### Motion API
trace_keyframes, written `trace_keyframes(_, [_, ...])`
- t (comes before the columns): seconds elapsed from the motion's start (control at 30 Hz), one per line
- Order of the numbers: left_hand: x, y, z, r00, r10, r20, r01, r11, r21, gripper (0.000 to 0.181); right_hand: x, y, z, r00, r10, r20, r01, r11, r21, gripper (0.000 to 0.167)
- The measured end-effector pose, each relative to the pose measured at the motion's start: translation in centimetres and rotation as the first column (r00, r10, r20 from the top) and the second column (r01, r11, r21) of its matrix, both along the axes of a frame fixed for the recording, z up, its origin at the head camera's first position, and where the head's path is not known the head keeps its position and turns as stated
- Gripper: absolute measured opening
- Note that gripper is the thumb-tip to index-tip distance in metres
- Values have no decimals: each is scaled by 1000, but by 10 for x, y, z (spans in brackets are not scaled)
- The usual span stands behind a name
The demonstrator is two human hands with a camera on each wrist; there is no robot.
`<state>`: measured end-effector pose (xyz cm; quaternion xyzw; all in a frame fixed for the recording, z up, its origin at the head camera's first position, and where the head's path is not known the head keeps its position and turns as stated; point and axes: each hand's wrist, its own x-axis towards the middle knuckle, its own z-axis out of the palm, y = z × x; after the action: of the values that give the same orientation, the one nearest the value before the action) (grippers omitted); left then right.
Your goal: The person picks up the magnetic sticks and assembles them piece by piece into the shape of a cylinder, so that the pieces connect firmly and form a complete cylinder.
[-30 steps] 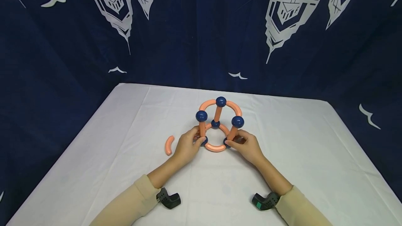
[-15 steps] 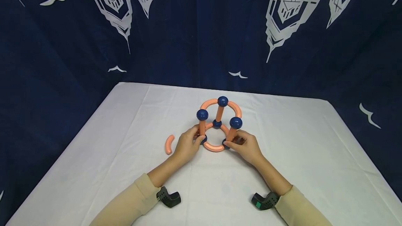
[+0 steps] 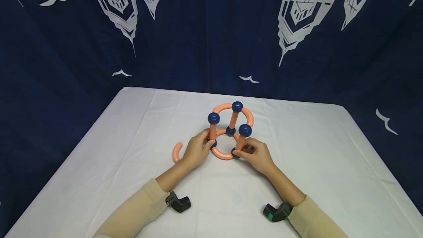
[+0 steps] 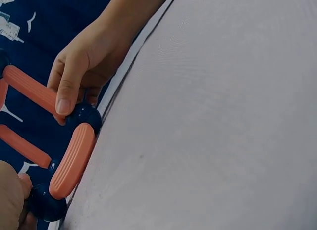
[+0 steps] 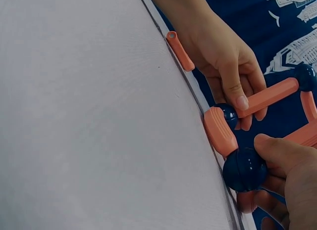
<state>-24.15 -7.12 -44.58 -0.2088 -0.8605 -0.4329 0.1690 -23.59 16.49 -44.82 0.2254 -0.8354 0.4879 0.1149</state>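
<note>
A frame of magnetic building sticks and balls [image 3: 224, 156] stands on the table, with dark blue balls and orange sticks. Its lower ring is closed by curved sticks. Straight sticks rise to the upper balls, and two curved sticks [image 3: 222, 108] join these at the back; the upper front side has no stick. My left hand [image 3: 196, 149] holds the lower left corner, where a stick [image 5: 271, 97] meets a ball. At the lower right corner my right hand [image 3: 259, 156] pinches the front right upright by its ball [image 5: 244, 169]. Parts of both corners are hidden by the fingers.
A loose curved orange stick [image 3: 177, 151] lies left of the frame, beside the left hand and partly behind it. White cloth covers the table [image 3: 314, 164]. Behind it hangs a dark blue curtain [image 3: 205, 47] with white prints. Each wrist wears a black device [image 3: 178, 202].
The frame has turned a little clockwise as seen from above: the back ball went right, the front right upright came left and nearer. Both hands keep their holds and shift slightly with it.
</note>
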Motion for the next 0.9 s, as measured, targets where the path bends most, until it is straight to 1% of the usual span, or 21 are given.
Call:
trace_keyframes(0.17, [-3, -1, -2, 1000, -12, 3, 12, 1000, 2, 34, 0, -1, 0, 1000, -6, 7, 6, 1000, -15, 15])
trace_keyframes(0.37, [-4, -2, -5, 1000, -19, 21, 19, 1000, 9, 34, 0, 0, -2, 1000, 12, -7, -12, 999, -33, 15])
trace_keyframes(0.53, [-3, -4, -7, 1000, -21, 17, 21, 1000, 14, 34, 0, -1, -3, 1000, 7, 2, -7, 1000, -19, 15])
trace_keyframes(0.63, [-2, -5, -9, 999, -24, 23, 24, 999, 25, 35, 1, -3, -2, 1000, 6, -8, -6, 1000, -7, 16])
trace_keyframes(0.67, [-2, -5, -10, 999, -26, 26, 25, 999, 30, 36, 3, -3, 0, 1000, 6, -10, -6, 1000, -4, 16])
trace_keyframes(0.83, [-3, -4, -13, 999, -29, 46, 27, 999, 48, 37, 17, -9, 22, 999, 34, -1, -34, 999, -19, 15])
trace_keyframes(0.9, [-2, -4, -13, 998, -27, 49, 25, 998, 51, 37, 20, -10, 28, 999, 49, 7, -49, 998, -27, 15])
